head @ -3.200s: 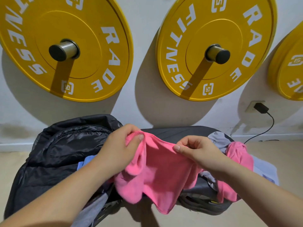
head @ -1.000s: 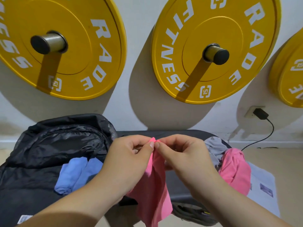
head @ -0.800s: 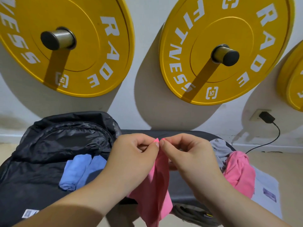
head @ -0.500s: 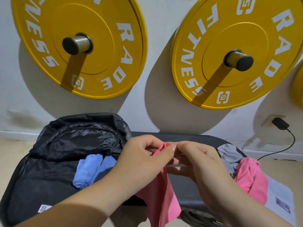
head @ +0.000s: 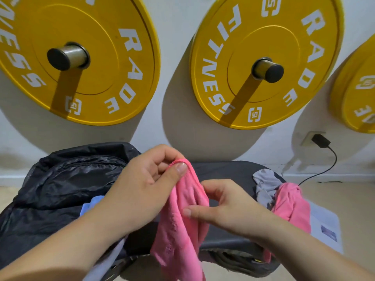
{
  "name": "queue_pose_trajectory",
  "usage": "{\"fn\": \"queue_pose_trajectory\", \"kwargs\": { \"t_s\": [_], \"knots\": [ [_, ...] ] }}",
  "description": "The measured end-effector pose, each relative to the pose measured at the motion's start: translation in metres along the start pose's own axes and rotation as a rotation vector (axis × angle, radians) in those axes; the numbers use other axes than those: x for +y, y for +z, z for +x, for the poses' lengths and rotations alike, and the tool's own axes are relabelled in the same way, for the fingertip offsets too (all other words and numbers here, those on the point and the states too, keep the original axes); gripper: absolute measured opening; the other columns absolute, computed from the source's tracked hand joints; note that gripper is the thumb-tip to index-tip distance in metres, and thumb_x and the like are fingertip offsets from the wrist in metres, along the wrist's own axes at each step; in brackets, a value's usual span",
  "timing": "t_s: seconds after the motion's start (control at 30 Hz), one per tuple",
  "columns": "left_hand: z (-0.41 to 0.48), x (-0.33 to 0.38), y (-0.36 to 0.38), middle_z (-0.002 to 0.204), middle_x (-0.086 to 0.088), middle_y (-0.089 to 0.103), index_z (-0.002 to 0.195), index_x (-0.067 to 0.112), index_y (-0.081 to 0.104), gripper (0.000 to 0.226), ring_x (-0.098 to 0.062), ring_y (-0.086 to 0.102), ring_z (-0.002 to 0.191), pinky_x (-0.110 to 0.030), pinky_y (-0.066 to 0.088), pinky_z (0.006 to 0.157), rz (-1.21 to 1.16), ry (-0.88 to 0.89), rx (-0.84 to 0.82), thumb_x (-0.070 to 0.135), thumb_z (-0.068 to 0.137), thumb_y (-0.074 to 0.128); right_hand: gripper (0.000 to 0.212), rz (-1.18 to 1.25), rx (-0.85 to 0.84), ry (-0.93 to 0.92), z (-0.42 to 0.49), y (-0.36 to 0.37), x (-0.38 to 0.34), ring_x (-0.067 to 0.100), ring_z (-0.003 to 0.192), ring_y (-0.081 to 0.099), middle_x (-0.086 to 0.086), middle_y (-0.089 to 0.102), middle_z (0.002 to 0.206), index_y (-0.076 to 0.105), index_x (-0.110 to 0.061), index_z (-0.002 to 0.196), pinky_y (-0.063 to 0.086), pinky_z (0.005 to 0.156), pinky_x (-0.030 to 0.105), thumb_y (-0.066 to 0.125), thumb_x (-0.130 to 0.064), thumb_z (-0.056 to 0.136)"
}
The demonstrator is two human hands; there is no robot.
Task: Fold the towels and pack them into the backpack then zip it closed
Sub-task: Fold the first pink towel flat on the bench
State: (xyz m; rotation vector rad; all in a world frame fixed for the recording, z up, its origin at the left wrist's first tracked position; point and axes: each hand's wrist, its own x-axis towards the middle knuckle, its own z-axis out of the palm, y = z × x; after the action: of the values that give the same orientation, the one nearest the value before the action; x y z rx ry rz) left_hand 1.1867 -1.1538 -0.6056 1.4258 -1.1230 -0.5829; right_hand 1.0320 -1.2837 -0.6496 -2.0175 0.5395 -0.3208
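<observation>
A pink towel [head: 182, 230] hangs folded lengthwise in front of me. My left hand [head: 146, 185] pinches its top corners between thumb and fingers. Lower down, my right hand [head: 227, 207] pinches the towel's middle, thumb in front and fingers behind. The black backpack [head: 60, 183] lies open at the left on a dark bench [head: 227, 173], with a blue towel [head: 91, 203] inside it, mostly hidden by my left arm. A second pink towel [head: 290, 203] and a grey towel [head: 263, 185] lie crumpled on the bench's right end.
Three yellow weight plates [head: 263, 57] hang on pegs on the white wall behind the bench. A black charger [head: 320, 140] is plugged into a wall socket at the right, its cable trailing to the floor. A white cloth with a label [head: 326, 228] lies at the far right.
The pink towel went from spread wide to folded in half, corners brought together. Since then my right hand has let go of the top and slid down to the towel's middle.
</observation>
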Motion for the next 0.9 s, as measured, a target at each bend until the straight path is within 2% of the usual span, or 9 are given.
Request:
{"fn": "queue_pose_trajectory", "kwargs": {
  "t_s": [0.07,0.17,0.27,0.37,0.47,0.57,0.7,0.83,0.9],
  "knots": [
    [0.003,-0.001,-0.003,0.067,-0.004,0.066,0.090,0.021,0.068,0.014,-0.007,0.055,0.058,-0.017,0.044,0.056,0.034,0.044,0.108,0.011,0.097,0.061,0.035,-0.020,-0.044,0.044,0.000,-0.002,0.006,0.026,0.092,0.070,0.008,0.075,0.099,0.072,-0.015,0.097,0.055,0.089,0.050,0.085,-0.040,0.076],
    [0.007,-0.009,-0.010,0.076,-0.012,0.068,0.091,0.023,0.068,0.011,-0.017,0.059,0.065,-0.027,0.046,0.061,0.065,0.065,0.229,0.016,0.097,0.062,0.018,-0.026,-0.094,0.134,-0.003,-0.009,0.018,0.006,0.070,0.062,-0.011,0.070,0.077,0.072,-0.020,0.083,0.054,0.070,0.029,0.087,-0.029,0.078],
    [0.012,-0.021,-0.016,0.086,-0.002,0.073,0.093,0.022,0.068,0.010,-0.012,0.068,0.079,-0.020,0.052,0.072,0.131,0.049,0.249,0.014,0.097,0.064,0.031,-0.094,-0.058,0.226,-0.006,-0.017,0.030,0.004,0.066,0.054,-0.012,0.062,0.069,0.070,-0.011,0.082,0.047,0.066,0.028,0.089,-0.033,0.072],
    [0.016,-0.032,-0.022,0.088,0.002,0.073,0.093,0.019,0.068,0.007,-0.009,0.068,0.082,-0.014,0.050,0.074,0.226,-0.019,0.264,0.014,0.097,0.063,0.045,-0.241,0.018,0.259,-0.009,-0.025,0.033,0.004,0.057,0.046,-0.012,0.054,0.060,0.061,-0.016,0.069,0.037,0.053,0.023,0.095,-0.044,0.061],
    [0.020,-0.047,-0.032,0.086,-0.004,0.073,0.094,0.018,0.067,0.007,-0.016,0.067,0.079,-0.034,0.052,0.076,0.249,-0.102,0.271,0.016,0.098,0.061,0.055,-0.323,0.123,0.261,-0.012,-0.035,0.038,0.005,0.053,0.039,-0.011,0.047,0.058,0.051,-0.020,0.067,0.029,0.048,0.022,0.096,-0.049,0.055],
    [0.020,-0.054,-0.038,0.087,-0.012,0.072,0.093,0.017,0.066,0.008,-0.030,0.066,0.082,-0.047,0.053,0.080,0.261,-0.141,0.267,0.018,0.099,0.061,0.051,-0.186,0.196,0.300,-0.017,-0.043,0.045,0.004,0.050,0.038,-0.015,0.042,0.050,0.050,-0.019,0.062,0.028,0.046,0.020,0.095,-0.042,0.061],
    [0.019,-0.059,-0.044,0.090,-0.005,0.072,0.094,0.020,0.066,0.006,-0.023,0.068,0.089,-0.038,0.053,0.081,0.316,-0.193,0.256,0.019,0.098,0.062,0.026,0.130,0.274,0.338,-0.025,-0.053,0.049,0.005,0.054,0.050,-0.006,0.057,0.058,0.067,-0.011,0.071,0.039,0.049,0.015,0.089,-0.024,0.074],
    [0.021,-0.064,-0.057,0.089,-0.001,0.072,0.090,0.024,0.067,0.006,-0.019,0.069,0.087,-0.036,0.052,0.080,0.318,-0.229,0.246,0.020,0.095,0.066,0.037,0.455,0.378,0.337,-0.031,-0.063,0.052,0.022,0.078,0.063,0.014,0.067,0.084,0.068,0.011,0.096,0.056,0.074,0.035,0.080,-0.019,0.078],
    [0.019,-0.064,-0.059,0.085,-0.003,0.072,0.087,0.023,0.068,0.009,-0.018,0.067,0.081,-0.035,0.051,0.075,0.304,-0.238,0.215,0.018,0.094,0.067,0.024,0.483,0.433,0.296,-0.033,-0.065,0.048,0.021,0.076,0.060,0.013,0.066,0.081,0.070,0.007,0.093,0.055,0.066,0.028,0.078,-0.013,0.082]
  ]
}}
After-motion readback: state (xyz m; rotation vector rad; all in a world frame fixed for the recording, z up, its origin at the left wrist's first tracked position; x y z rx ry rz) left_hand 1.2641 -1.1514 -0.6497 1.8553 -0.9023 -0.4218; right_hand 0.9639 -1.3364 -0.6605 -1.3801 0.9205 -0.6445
